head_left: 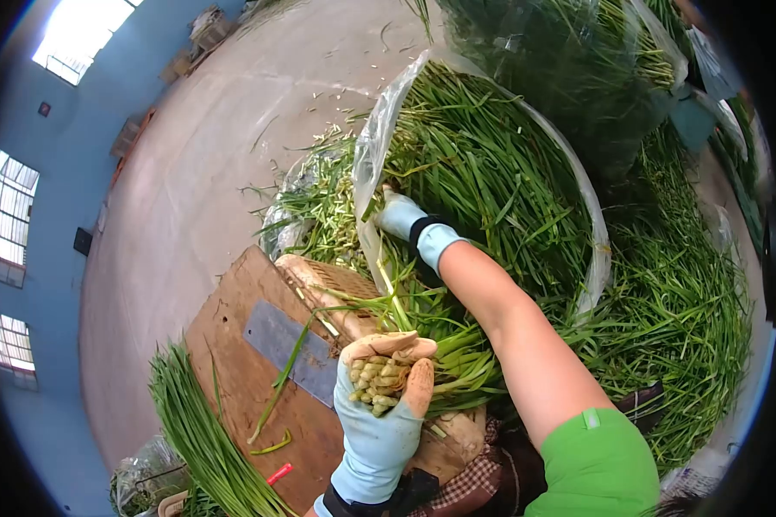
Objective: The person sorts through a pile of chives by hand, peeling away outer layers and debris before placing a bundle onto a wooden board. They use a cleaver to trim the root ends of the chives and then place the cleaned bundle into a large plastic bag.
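Note:
My left hand [375, 422], in a pale blue glove with tan fingers, is closed round a bunch of long green stalks [378, 379] resembling garlic chives. Their pale cut ends face me, and the leaves trail off to the right. My right hand [401, 217], gloved the same way, reaches forward to the rim of a clear plastic bag [372, 164] filled with green leaves [500, 164]. Its fingers look curled, partly hidden, with a bit of green stem beside them. Under and left of my left hand lies a wooden board [233, 345] with a flat grey metal blade [289, 345].
Another leafy bundle [207, 431] lies on the board's left edge, near a red handle [278, 474]. A wicker basket [341, 284] stands behind the board, before a heap of pale trimmings [332, 215]. Loose leaves [672, 319] are piled at right; a second filled bag [560, 77] stands behind.

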The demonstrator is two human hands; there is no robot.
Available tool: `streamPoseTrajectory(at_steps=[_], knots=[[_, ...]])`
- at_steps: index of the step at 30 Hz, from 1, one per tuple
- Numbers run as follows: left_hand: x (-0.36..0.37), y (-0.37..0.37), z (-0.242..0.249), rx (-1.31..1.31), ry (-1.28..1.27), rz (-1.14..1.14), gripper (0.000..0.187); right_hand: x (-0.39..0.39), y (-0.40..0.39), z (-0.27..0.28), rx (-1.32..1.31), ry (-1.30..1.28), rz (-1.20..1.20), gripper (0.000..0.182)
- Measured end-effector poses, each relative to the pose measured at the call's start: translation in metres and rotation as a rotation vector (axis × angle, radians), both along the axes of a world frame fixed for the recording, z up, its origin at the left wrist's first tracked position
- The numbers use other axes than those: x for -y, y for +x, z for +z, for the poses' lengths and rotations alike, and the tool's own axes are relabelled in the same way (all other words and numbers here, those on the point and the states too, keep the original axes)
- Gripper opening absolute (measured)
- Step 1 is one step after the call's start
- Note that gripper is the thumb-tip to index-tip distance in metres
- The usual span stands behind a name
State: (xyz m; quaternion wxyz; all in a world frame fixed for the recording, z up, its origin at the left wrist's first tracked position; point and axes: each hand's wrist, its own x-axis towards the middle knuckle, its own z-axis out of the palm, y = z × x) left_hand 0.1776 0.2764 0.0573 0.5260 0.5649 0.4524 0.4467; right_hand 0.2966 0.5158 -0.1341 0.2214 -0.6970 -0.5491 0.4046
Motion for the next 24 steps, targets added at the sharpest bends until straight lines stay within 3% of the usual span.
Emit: streamPoseTrajectory(at_steps=[3,5,6,8,9,12,16,18,20,21,22,23,24], knots=[[0.002,0.002,0.002,0.015,-0.013,0.011,0.030,-0.010,-0.005,0.003,0.148,-0.045,-0.038,0.091],[0.003,0.001,0.003,0.002,-0.036,0.007,0.031,-0.028,-0.002,-0.011,-0.030,-0.179,0.098,0.061],[0.003,0.002,0.004,0.006,-0.034,0.007,0.031,-0.029,-0.003,-0.015,-0.025,-0.177,0.097,0.061],[0.004,0.004,0.004,0.007,-0.050,0.043,0.030,-0.027,-0.004,-0.025,-0.019,0.049,-0.011,0.054],[0.004,0.005,0.002,0.007,-0.051,0.039,0.030,-0.013,-0.003,0.004,0.065,0.047,-0.009,0.048],[0.005,0.004,-0.002,-0.013,0.012,-0.015,0.032,-0.016,-0.015,-0.009,0.071,0.091,-0.039,0.036],[0.004,0.005,0.000,-0.008,0.012,0.004,0.031,-0.006,-0.027,0.006,0.085,-0.020,-0.079,0.035],[0.005,0.007,-0.001,-0.020,0.028,-0.009,0.031,0.005,-0.032,0.011,0.264,-0.140,0.150,0.042],[0.004,0.010,-0.004,-0.012,0.051,-0.014,0.031,-0.023,-0.046,-0.051,0.317,-0.280,0.070,0.047],[0.004,0.011,-0.002,-0.023,0.016,0.005,0.030,0.001,-0.034,-0.011,0.254,-0.163,-0.009,0.050],[0.005,0.010,-0.001,-0.038,-0.023,0.032,0.029,-0.002,-0.033,-0.025,0.196,0.048,-0.180,0.044],[0.005,0.008,-0.002,-0.014,-0.003,0.023,0.028,-0.002,-0.027,-0.042,0.191,0.048,-0.170,0.044],[0.005,0.005,-0.004,-0.008,-0.002,0.027,0.028,0.007,-0.010,-0.028,-0.054,0.055,-0.189,0.043]])
